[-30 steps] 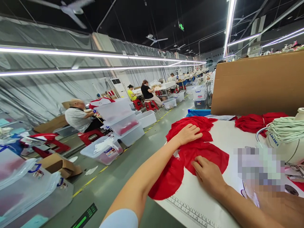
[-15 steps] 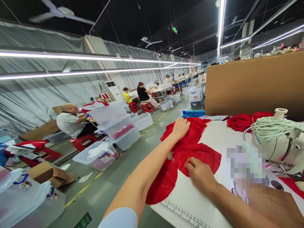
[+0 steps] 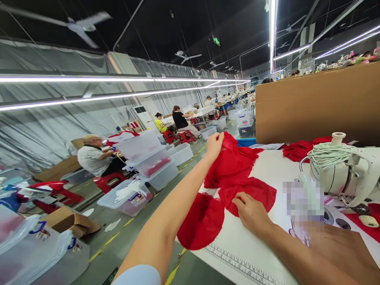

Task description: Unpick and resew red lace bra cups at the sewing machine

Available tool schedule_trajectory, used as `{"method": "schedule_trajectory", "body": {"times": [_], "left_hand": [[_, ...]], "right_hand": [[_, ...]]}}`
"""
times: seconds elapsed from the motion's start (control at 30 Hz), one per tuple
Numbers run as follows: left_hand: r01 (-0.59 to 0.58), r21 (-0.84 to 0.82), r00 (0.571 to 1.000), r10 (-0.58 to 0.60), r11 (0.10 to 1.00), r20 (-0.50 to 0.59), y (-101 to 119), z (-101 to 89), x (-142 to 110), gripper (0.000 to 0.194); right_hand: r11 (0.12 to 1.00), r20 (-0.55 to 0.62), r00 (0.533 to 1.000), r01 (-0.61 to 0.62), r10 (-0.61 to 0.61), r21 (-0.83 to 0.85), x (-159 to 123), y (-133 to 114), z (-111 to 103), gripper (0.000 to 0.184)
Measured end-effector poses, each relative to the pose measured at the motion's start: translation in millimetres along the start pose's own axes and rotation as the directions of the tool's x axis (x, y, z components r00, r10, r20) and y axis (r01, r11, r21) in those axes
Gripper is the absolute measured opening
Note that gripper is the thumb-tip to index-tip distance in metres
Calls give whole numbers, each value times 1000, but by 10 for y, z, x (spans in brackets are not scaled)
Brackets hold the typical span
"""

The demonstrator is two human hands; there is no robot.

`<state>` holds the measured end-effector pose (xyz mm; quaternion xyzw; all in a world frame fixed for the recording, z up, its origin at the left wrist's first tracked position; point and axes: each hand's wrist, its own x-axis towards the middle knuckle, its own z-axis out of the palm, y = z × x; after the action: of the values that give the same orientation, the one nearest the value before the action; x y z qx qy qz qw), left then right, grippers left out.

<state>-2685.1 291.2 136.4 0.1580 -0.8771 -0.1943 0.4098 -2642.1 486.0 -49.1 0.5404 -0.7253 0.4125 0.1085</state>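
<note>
Red fabric (image 3: 231, 160) lies bunched at the far left corner of a white table (image 3: 277, 168). At its upper end, my left hand (image 3: 214, 145) is stretched far forward, fingers pinched on the fabric and raising its edge. Nearer to me, a rounded red fabric panel (image 3: 263, 194) lies spread out. My right hand (image 3: 251, 211) is at this panel's front edge, fingertips together on the cloth. Another rounded red panel (image 3: 202, 223) hangs partly over the table's left edge. How the panels are joined cannot be made out.
A white sewing machine (image 3: 335, 174) with coiled pale cord stands at the right. Behind the table rises a cardboard sheet (image 3: 314, 105); more red fabric (image 3: 297, 151) lies before it. Printed ruler marks (image 3: 237, 263) run along the front edge. Plastic bins (image 3: 152, 166) and a seated person (image 3: 95, 156) are at left.
My left hand has moved forward and slightly left, lifting the fabric's far edge with it. My right hand stays at nearly the same place. The view has shifted slightly.
</note>
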Motion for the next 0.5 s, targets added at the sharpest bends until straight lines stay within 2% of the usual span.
{"method": "schedule_trajectory", "body": {"times": [0.1,0.17,0.2,0.27,0.3,0.33,0.4,0.43,0.47,0.5], "left_hand": [[-46,-105,999,45,993,-14,264,-292,-107,40],[-171,-191,981,184,967,55,484,-516,-301,39],[-256,-219,951,286,942,121,591,-622,-438,38],[-395,-154,855,424,905,298,764,-785,-785,35],[-434,-69,810,422,898,407,817,-828,-987,31],[-453,23,789,389,891,475,844,-840,-1201,26],[-464,118,758,325,878,565,825,-777,-1639,16],[-470,119,735,314,874,601,791,-713,-1851,13],[-469,101,715,310,878,627,753,-638,-2049,12],[-455,77,708,308,887,635,718,-563,-2230,16]], "right_hand": [[979,-57,998,-25,37,201,44,-44,-91,26],[936,-67,994,-55,84,348,126,-110,-182,26],[906,-60,992,-77,112,417,179,-157,-240,32],[833,-21,987,-126,162,538,276,-280,-385,51],[760,23,979,-172,203,627,305,-351,-470,61],[645,90,965,-234,248,728,311,-423,-560,69],[304,272,909,-368,316,879,238,-557,-738,76],[129,360,875,-418,325,899,159,-610,-815,76],[2,422,846,-447,326,895,55,-649,-880,72],[-57,457,826,-466,330,883,-64,-673,-930,64]]}}
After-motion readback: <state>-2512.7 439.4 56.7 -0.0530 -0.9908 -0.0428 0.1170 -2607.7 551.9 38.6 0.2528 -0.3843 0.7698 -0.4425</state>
